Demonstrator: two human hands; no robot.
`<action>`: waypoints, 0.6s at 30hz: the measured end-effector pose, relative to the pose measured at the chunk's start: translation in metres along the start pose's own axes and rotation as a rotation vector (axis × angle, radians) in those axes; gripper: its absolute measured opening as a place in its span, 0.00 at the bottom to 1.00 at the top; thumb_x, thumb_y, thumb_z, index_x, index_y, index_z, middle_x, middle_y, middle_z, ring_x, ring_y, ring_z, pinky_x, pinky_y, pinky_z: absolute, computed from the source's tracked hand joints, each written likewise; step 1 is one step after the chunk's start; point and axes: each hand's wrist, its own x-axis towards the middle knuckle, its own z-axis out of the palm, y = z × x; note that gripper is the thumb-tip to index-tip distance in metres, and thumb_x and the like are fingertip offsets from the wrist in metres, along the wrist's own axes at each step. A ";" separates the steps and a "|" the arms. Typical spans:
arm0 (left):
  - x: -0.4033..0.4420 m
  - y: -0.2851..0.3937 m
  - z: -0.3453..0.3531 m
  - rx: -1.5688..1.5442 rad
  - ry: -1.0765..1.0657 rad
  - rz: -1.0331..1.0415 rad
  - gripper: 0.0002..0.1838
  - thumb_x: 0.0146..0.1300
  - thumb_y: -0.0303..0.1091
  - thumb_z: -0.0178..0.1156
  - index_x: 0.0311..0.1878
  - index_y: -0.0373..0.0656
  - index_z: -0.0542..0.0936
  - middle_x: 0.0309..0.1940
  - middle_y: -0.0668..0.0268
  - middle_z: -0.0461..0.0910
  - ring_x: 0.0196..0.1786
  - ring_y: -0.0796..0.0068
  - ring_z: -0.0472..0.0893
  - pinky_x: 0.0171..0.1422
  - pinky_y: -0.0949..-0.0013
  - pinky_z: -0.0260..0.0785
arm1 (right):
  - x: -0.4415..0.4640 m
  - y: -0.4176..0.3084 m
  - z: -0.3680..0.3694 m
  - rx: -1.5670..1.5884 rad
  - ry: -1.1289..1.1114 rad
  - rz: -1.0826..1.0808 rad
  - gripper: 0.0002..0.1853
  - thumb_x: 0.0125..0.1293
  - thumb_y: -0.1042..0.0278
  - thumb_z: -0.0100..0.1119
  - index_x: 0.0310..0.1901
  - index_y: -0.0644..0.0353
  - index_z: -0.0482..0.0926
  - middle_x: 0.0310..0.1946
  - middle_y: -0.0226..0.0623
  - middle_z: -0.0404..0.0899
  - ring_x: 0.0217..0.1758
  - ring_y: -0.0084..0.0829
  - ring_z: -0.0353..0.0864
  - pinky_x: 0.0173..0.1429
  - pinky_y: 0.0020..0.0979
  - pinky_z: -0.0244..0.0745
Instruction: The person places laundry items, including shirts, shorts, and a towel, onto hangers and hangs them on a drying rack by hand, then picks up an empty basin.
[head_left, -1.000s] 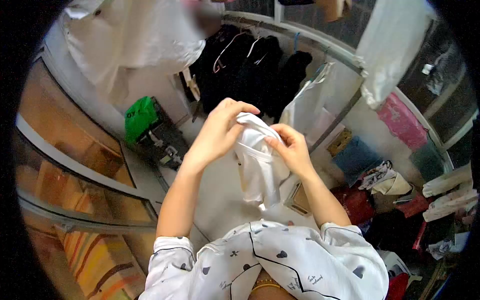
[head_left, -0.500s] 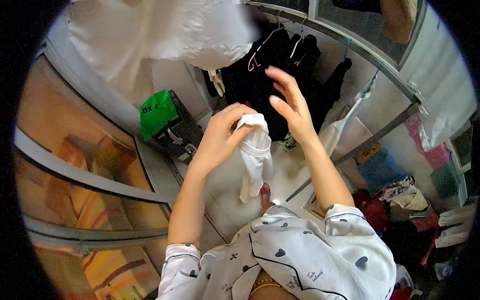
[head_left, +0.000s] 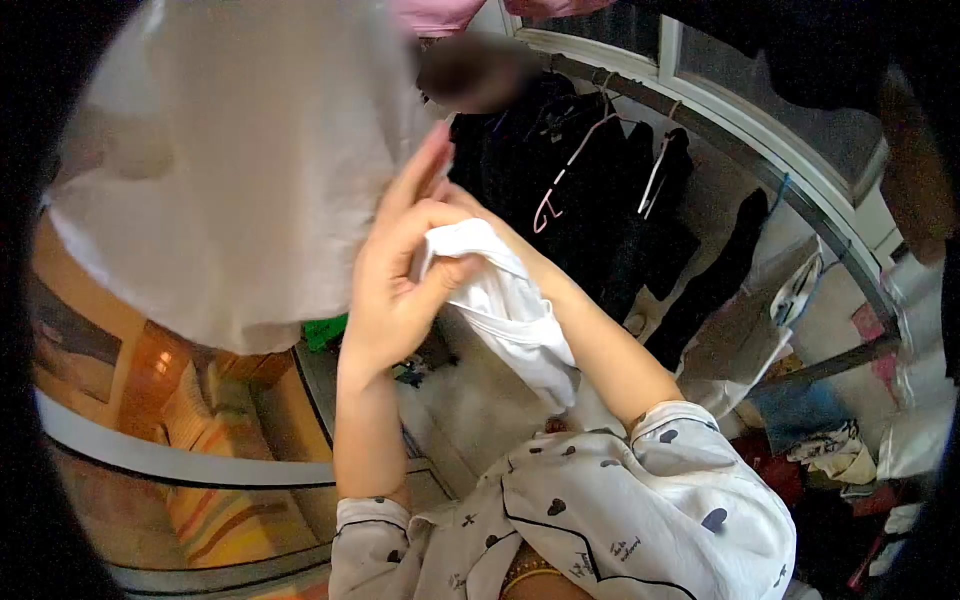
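Observation:
My left hand is closed on the edge of a white garment, pinched between thumb and fingers. The garment hangs down to the right in folds, with a seamed band across it. My right hand is behind the left one, its forearm crossing behind the garment. Most of that hand is hidden, so its grip does not show. Just beyond both hands hangs a large white cloth, its lower edge near the left wrist.
Dark clothes hang on a rail at the back, with a pink hanger and a white hanger. A pale bag hangs at right. Piled fabrics lie lower right. Glass doors stand at left.
My right hand has swung left from the open space, passing behind my left hand. The held white garment has moved left and tilted. The view has turned, and the hanging cloth fills more of it.

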 end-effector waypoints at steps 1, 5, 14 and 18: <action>0.000 -0.009 -0.012 0.073 -0.023 -0.006 0.13 0.54 0.31 0.65 0.43 0.40 0.81 0.73 0.48 0.55 0.75 0.52 0.55 0.75 0.53 0.47 | 0.002 0.002 0.002 0.075 -0.016 0.014 0.25 0.71 0.66 0.51 0.67 0.59 0.62 0.64 0.40 0.65 0.66 0.31 0.66 0.67 0.30 0.63; 0.013 -0.034 -0.036 0.349 -0.005 -0.016 0.12 0.53 0.32 0.65 0.42 0.42 0.81 0.72 0.51 0.59 0.75 0.51 0.54 0.76 0.53 0.45 | 0.025 0.012 -0.021 0.067 0.119 0.027 0.19 0.71 0.69 0.50 0.61 0.62 0.73 0.64 0.43 0.69 0.67 0.35 0.67 0.70 0.32 0.59; 0.046 -0.107 -0.071 0.684 0.080 -0.212 0.11 0.56 0.33 0.62 0.42 0.41 0.82 0.67 0.58 0.68 0.75 0.48 0.53 0.75 0.52 0.44 | 0.077 0.097 -0.070 0.007 0.481 0.125 0.22 0.67 0.79 0.45 0.63 0.70 0.67 0.61 0.46 0.72 0.67 0.34 0.69 0.71 0.31 0.60; 0.052 -0.142 -0.110 0.732 0.100 -0.185 0.11 0.56 0.32 0.64 0.42 0.41 0.82 0.66 0.59 0.69 0.74 0.49 0.55 0.75 0.53 0.45 | 0.116 0.154 -0.088 -0.060 0.529 0.183 0.25 0.69 0.79 0.44 0.68 0.65 0.63 0.67 0.44 0.66 0.70 0.33 0.64 0.73 0.30 0.56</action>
